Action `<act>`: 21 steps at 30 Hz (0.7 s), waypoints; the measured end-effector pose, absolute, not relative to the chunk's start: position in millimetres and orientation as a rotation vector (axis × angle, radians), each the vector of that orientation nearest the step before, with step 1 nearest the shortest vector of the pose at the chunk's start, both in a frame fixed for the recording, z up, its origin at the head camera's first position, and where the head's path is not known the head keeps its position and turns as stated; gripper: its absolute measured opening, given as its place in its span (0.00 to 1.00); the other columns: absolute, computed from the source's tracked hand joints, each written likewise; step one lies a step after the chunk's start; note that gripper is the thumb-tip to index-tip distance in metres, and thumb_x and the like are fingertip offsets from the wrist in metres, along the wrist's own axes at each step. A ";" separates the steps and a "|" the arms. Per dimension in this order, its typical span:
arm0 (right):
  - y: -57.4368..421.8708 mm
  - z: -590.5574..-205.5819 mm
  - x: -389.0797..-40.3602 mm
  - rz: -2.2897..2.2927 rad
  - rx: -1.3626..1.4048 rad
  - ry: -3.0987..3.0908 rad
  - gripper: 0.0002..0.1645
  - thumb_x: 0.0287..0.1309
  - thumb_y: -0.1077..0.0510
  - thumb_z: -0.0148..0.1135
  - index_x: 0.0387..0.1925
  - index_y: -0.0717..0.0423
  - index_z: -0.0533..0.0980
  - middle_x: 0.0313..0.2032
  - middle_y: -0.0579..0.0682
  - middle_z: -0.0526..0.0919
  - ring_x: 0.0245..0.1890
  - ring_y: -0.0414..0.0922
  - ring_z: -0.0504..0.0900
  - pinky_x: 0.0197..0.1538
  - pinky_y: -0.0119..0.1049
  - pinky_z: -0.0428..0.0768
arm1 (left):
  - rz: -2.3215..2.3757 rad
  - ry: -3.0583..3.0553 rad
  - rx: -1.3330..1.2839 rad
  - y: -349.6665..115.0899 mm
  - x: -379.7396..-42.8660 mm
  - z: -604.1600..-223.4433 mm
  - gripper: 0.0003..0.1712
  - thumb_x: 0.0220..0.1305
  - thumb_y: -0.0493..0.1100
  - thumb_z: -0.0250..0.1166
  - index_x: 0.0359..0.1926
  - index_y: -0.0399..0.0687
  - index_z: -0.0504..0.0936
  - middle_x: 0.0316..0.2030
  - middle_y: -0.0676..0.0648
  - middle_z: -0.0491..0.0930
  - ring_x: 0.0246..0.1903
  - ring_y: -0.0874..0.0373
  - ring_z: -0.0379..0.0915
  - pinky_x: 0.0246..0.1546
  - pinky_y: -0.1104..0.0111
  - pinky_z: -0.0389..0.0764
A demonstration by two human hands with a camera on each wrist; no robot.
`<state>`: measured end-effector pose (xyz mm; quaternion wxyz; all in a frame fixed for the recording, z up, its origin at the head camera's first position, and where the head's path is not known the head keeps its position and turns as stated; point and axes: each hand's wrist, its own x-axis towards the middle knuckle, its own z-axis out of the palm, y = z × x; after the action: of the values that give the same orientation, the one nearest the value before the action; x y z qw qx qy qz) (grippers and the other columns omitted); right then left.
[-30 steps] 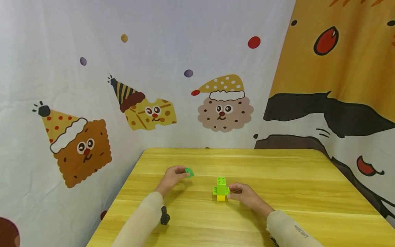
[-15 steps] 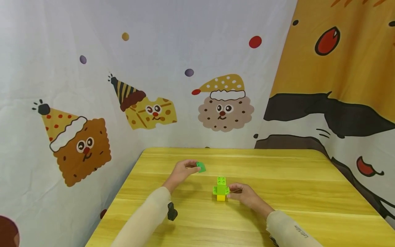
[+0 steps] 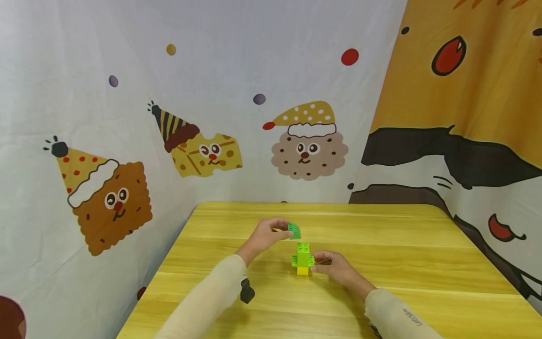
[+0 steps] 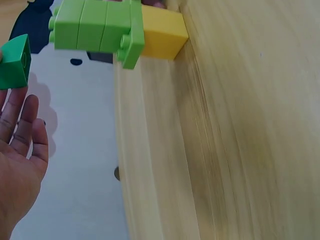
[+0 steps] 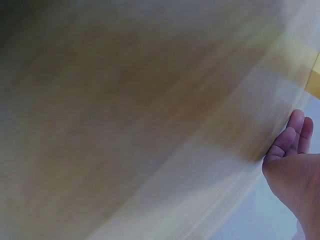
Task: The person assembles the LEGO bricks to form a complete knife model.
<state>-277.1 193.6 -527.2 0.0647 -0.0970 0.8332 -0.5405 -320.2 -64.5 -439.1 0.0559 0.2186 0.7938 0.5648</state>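
A toy brick tower [image 3: 303, 259] stands upright on the table, light green above a yellow base brick [image 4: 165, 32], with a studded light green piece jutting out at each side. My right hand [image 3: 334, 268] holds the tower by its right side piece, thumb in front and fingers behind. Between the thumb and fingertips of my left hand [image 3: 268, 234] is a darker green brick [image 3: 294, 230] with a slanted or curved side, held just above and behind the tower's top. In the left wrist view this green brick [image 4: 15, 62] is apart from the tower's top studs.
The wooden table [image 3: 381, 235] reaches back to a white cloth wall [image 3: 237, 61] printed with cartoon snacks. A black wrist device [image 3: 247, 291] hangs under the left sleeve. The right forearm [image 3: 394, 313] lies over the table's right front.
My left hand has moved right with the darker green brick, from left of the tower to just above and behind its top. The right hand and the tower have stayed in place.
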 end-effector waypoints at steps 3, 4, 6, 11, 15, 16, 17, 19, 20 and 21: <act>193.9 -526.5 -276.9 -1.633 -0.306 2.511 0.26 0.57 0.52 0.73 0.53 0.61 0.79 0.46 0.52 0.81 0.47 0.49 0.79 0.50 0.47 0.78 | 1.698 2.416 0.709 -58.0 -318.4 -439.2 0.14 0.64 0.49 0.70 0.48 0.50 0.85 0.41 0.51 0.82 0.46 0.49 0.77 0.48 0.57 0.78; 194.0 -526.1 -276.7 -1.633 -0.310 2.508 0.25 0.57 0.52 0.73 0.53 0.61 0.79 0.46 0.52 0.81 0.47 0.49 0.79 0.50 0.47 0.78 | 1.694 2.416 0.716 -56.3 -317.5 -439.2 0.14 0.64 0.49 0.70 0.48 0.50 0.85 0.41 0.51 0.82 0.47 0.48 0.76 0.48 0.57 0.77; 194.2 -525.6 -276.4 -1.633 -0.317 2.505 0.25 0.57 0.53 0.73 0.53 0.61 0.79 0.46 0.52 0.81 0.48 0.49 0.79 0.50 0.47 0.78 | 1.673 2.427 0.727 -53.8 -316.4 -439.4 0.14 0.64 0.48 0.70 0.49 0.50 0.85 0.41 0.52 0.82 0.47 0.49 0.76 0.48 0.59 0.77; 194.6 -525.7 -276.2 -1.629 -0.312 2.501 0.26 0.58 0.53 0.72 0.54 0.62 0.78 0.48 0.53 0.81 0.49 0.49 0.79 0.51 0.48 0.78 | 1.625 2.438 0.774 -51.7 -315.6 -444.0 0.13 0.64 0.50 0.70 0.48 0.54 0.85 0.41 0.55 0.82 0.46 0.50 0.77 0.46 0.62 0.77; 194.6 -525.9 -276.7 -1.630 -0.303 2.503 0.26 0.58 0.52 0.72 0.54 0.62 0.78 0.48 0.53 0.81 0.49 0.50 0.79 0.52 0.48 0.78 | 1.580 2.455 0.795 -50.3 -313.5 -445.5 0.14 0.63 0.51 0.70 0.49 0.56 0.84 0.42 0.56 0.82 0.46 0.53 0.77 0.46 0.63 0.77; 194.6 -525.9 -276.8 -1.631 -0.301 2.502 0.26 0.58 0.52 0.72 0.54 0.61 0.78 0.48 0.53 0.81 0.49 0.50 0.79 0.52 0.48 0.78 | 1.574 2.457 0.804 -49.8 -313.1 -446.0 0.15 0.63 0.51 0.70 0.49 0.55 0.84 0.42 0.56 0.82 0.46 0.54 0.77 0.46 0.63 0.77; 194.7 -525.8 -276.7 -1.630 -0.298 2.503 0.27 0.58 0.52 0.72 0.54 0.61 0.78 0.48 0.53 0.81 0.49 0.49 0.79 0.52 0.48 0.78 | 1.565 2.464 0.809 -49.4 -312.7 -446.2 0.15 0.63 0.51 0.70 0.50 0.56 0.84 0.42 0.57 0.82 0.46 0.55 0.77 0.46 0.63 0.76; 194.9 -525.6 -276.3 -1.631 -0.292 2.498 0.27 0.58 0.52 0.72 0.54 0.61 0.78 0.48 0.53 0.81 0.49 0.49 0.78 0.51 0.48 0.78 | 1.553 2.471 0.814 -48.7 -312.1 -446.8 0.15 0.63 0.51 0.70 0.50 0.56 0.84 0.42 0.57 0.82 0.45 0.57 0.77 0.47 0.63 0.76; 194.9 -525.3 -275.9 -1.632 -0.291 2.496 0.27 0.58 0.52 0.72 0.55 0.61 0.78 0.48 0.53 0.81 0.49 0.49 0.78 0.51 0.48 0.78 | 1.552 2.471 0.814 -48.4 -311.9 -447.2 0.15 0.63 0.51 0.70 0.50 0.55 0.84 0.42 0.57 0.82 0.45 0.57 0.77 0.47 0.63 0.76; 195.0 -525.0 -275.5 -1.634 -0.292 2.493 0.26 0.58 0.52 0.72 0.55 0.61 0.78 0.49 0.53 0.81 0.49 0.49 0.78 0.51 0.48 0.78 | 1.552 2.471 0.813 -48.1 -311.7 -447.5 0.15 0.63 0.51 0.70 0.50 0.55 0.84 0.42 0.57 0.82 0.45 0.57 0.76 0.47 0.62 0.76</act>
<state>-275.5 195.0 -525.0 0.0734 -0.0971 0.8301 -0.5442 -311.7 -48.1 -447.5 0.0563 0.2681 0.8144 0.5115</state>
